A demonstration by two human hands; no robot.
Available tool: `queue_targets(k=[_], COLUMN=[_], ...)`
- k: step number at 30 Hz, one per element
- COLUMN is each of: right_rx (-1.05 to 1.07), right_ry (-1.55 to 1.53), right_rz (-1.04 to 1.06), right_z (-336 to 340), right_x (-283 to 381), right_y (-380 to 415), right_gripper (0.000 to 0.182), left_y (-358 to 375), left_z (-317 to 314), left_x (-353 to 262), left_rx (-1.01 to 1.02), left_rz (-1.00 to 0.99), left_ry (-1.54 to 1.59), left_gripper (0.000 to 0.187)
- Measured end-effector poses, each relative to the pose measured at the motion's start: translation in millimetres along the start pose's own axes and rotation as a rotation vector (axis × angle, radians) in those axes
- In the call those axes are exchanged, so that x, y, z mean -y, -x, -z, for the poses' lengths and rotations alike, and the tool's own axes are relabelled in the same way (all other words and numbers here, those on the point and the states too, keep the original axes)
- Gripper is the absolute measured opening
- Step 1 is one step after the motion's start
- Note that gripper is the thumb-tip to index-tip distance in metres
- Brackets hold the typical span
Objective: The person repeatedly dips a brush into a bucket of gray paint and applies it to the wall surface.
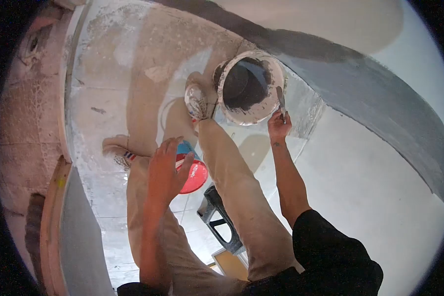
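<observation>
My right hand (279, 126) is closed around the handle of a narrow trowel (281, 101), whose dark blade points up beside the bucket's right rim. The large whitish bucket (273, 106) stands on the floor with dark grey wet material (244, 84) inside and smears on its wall. My left hand (170, 165) hangs above my left leg with its fingers apart, holding nothing. Just right of it is a round red object (196, 176) with a blue part (184, 147), partly hidden by the hand.
A black plastic object with openings (214, 209) lies between my legs. My shoes (197, 101) rest on the stained tiled floor (103, 103). On the right, a grey coated band (380, 93) runs along the white wall. A wooden edge (52, 227) stands at left.
</observation>
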State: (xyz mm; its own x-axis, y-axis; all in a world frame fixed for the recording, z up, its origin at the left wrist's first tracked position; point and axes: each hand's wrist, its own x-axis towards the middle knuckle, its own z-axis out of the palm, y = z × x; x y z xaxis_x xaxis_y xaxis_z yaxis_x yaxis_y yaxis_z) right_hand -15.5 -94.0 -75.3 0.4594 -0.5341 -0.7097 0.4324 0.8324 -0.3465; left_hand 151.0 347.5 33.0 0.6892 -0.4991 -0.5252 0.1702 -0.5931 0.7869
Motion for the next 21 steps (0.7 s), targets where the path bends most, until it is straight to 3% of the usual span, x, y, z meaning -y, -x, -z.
queue_targets(k=[8, 14, 17, 21], right_rx=[0.325, 0.480, 0.562, 0.676], right_ry=[-0.260, -0.073, 0.003, 0.401], right_rz=[-0.191, -0.304, -0.361, -0.115], right_z=[-63, -206, -255, -292], right_x=[-13, -105, -163, -244], right_y=[15, 25, 8, -27], right_gripper=[0.034, 0.026, 0.023, 0.025], left_y=[-1, -1, 0, -1], left_z=[-4, -1, -14, -10], left_x=[4, 1, 13, 12], left_rx=[-0.030, -0.035, -0.110, -0.060], left_rz=[-0.066, 0.019, -0.046, 0.052], left_ry=[0.023, 0.033, 0.034, -0.002], left_gripper=[0.044, 0.045, 0.045, 0.049])
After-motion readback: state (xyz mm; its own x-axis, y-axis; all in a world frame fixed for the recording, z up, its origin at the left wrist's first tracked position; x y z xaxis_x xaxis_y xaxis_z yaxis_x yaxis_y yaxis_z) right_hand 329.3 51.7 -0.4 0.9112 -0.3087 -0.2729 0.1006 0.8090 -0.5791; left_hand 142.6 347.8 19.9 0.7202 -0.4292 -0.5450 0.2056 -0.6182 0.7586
